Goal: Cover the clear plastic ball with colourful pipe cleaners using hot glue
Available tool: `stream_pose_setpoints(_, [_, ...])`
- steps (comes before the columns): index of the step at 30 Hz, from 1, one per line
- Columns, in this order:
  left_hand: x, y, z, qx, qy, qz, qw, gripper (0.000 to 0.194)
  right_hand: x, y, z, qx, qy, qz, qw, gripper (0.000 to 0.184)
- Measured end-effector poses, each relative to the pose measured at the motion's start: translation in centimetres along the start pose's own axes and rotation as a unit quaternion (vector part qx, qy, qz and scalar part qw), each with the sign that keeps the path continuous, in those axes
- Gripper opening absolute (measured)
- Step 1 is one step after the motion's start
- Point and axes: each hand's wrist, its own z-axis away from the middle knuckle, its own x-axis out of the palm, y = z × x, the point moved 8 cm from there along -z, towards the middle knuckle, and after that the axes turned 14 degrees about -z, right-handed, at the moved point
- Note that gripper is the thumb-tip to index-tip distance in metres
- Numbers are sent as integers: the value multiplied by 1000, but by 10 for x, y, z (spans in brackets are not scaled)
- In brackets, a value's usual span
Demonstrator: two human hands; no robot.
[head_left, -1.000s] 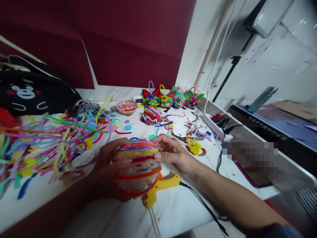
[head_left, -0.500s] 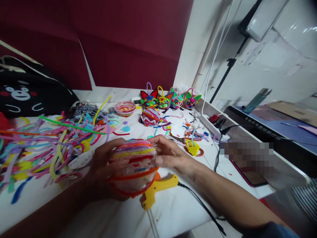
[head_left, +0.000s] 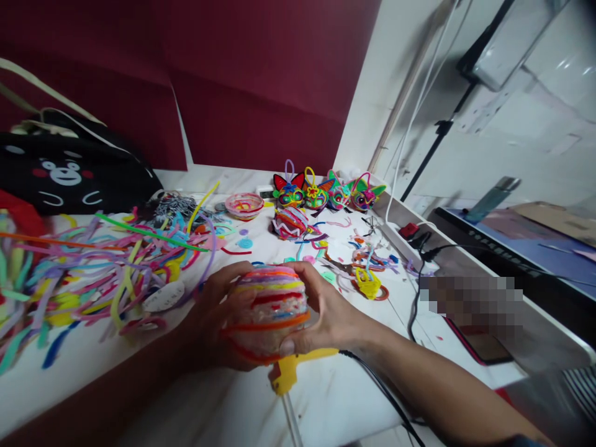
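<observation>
Right hand (head_left: 331,313) moved down the ball (head_left: 270,304), white table (head_left: 335,397) below, maroon sheet (head_left: 265,81) behind.

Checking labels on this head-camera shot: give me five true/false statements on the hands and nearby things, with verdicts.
1. The left hand and right hand both hold the striped ball. True.
2. The yellow glue gun is gripped in the left hand. False: it lies on the table, partly hidden by the ball.
3. Four eared figures stand in a row at the back. True.
4. The large pile of fuzzy strips is right of the ball. False: it is left.
5. The black bag has a printed face. True.
</observation>
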Motion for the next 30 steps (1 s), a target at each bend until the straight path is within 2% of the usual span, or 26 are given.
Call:
stream_pose_setpoints(3, [0,1,-5,31,-7,25,999,107,-3,-1,-1,-13,27,-2,1000,97])
stream_pose_setpoints(6, [7,-9,-7,0,-48,58,997,110,-7,0,-2,-18,52,-18,998,92])
stream_pose_setpoints(11, [15,-17,-5,-38,-82,98,991,117,-15,7,-2,4,85,-59,995,87])
stream_pose_setpoints(14, [19,-17,-7,-50,-109,117,986,121,-19,6,-2,8,104,-64,992,87])
stream_pose_setpoints(17, [19,-11,-10,-38,-121,133,983,115,-21,1,-2,-1,121,-51,991,84])
stream_pose_setpoints(23, [15,-3,-13,-22,-163,121,979,98,-22,-4,-1,1,154,-27,988,88])
stream_pose_setpoints(30, [14,3,-14,-38,-152,74,985,116,-15,0,3,4,151,25,988,91])
